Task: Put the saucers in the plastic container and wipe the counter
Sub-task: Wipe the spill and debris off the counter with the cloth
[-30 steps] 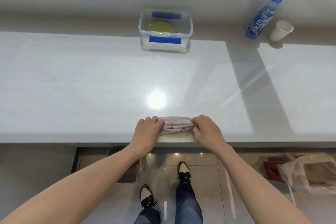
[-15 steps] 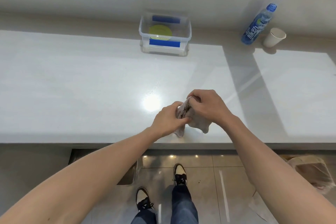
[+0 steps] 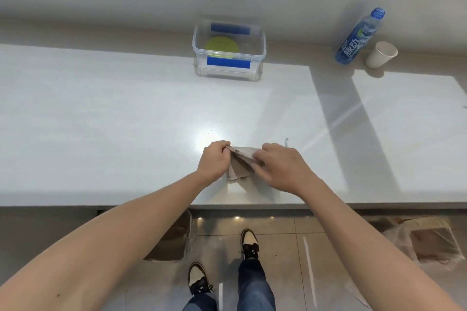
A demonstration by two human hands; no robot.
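A clear plastic container (image 3: 260, 40) with blue tape strips stands at the back of the white counter (image 3: 101, 113). A yellow-green saucer (image 3: 221, 45) lies inside it. Near the front edge I hold a crumpled beige cloth (image 3: 238, 164) just above the counter. My left hand (image 3: 214, 159) pinches its left corner, and my right hand (image 3: 283, 164) grips its right side. Part of the cloth hangs between the hands, partly hidden by my fingers.
A blue drink bottle (image 3: 358, 38) and a paper cup (image 3: 381, 54) stand at the back right by the wall. Below the counter edge are a bin (image 3: 174, 237) on the left, a plastic bag (image 3: 427, 240) on the right, and my feet on the tiled floor.
The cloth lay rolled flat at the counter edge under both hands. I lifted it, bunched it, and have now pulled my hands apart, spreading it between them.
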